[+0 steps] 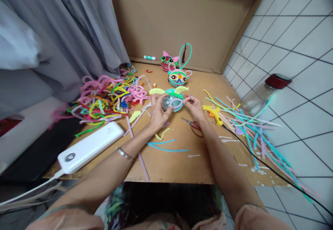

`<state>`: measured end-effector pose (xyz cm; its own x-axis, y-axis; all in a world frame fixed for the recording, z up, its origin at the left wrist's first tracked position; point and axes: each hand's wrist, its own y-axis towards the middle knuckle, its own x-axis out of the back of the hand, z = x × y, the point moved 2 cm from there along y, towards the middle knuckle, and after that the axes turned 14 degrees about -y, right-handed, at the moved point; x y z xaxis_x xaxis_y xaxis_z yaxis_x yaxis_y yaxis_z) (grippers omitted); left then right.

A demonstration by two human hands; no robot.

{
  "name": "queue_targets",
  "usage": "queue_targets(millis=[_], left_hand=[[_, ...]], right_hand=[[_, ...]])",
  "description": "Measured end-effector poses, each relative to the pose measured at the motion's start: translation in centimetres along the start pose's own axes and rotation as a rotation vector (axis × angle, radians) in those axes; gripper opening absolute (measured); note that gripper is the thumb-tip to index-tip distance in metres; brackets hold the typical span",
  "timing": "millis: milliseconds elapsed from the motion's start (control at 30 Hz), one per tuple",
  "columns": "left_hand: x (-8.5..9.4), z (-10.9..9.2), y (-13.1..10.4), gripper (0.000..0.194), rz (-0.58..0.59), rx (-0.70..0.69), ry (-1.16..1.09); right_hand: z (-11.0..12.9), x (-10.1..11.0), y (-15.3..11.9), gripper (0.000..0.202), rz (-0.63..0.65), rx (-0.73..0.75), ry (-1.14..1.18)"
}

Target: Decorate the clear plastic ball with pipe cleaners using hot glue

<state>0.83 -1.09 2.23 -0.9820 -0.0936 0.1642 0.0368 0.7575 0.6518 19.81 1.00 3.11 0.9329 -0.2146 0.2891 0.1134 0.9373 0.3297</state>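
Note:
My left hand point(159, 114) is closed around the left side of a clear plastic ball point(168, 102) with a green band and two pale yellow ear shapes on top. My right hand point(194, 106) pinches the end of a lilac pipe cleaner point(177, 100), which loops across the front of the ball. Just below my right hand lie red-handled scissors point(195, 129). A yellow glue gun point(213, 114) rests to its right. Loose blue pipe cleaners point(166, 147) and a bent yellow piece point(163, 134) lie nearer me.
Two decorated animal-face balls point(178, 77) stand behind. A tangled pile of coloured pipe cleaners point(101, 98) and a white power bank point(91, 148) are at left. Straight pipe cleaners point(256, 136) and a clear bottle point(260, 96) with a red lid are at right. A black cord point(249, 148) crosses there.

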Motion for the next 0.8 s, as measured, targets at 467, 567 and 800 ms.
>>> queue_targets(millis=[467,567,800], left_hand=[[0.23,-0.12,0.06,0.041,0.098,-0.050,0.103],[0.23,-0.03,0.05,0.041,0.085,-0.069,0.119],[0.09,0.07,-0.11,0.039,0.067,-0.089,0.144]], right_hand=[[-0.69,-0.14,0.28,0.014,-0.028,-0.055,0.072],[-0.68,-0.14,0.36,0.013,-0.025,-0.062,0.109],[-0.62,-0.08,0.56,0.014,-0.012,-0.063,0.079]])
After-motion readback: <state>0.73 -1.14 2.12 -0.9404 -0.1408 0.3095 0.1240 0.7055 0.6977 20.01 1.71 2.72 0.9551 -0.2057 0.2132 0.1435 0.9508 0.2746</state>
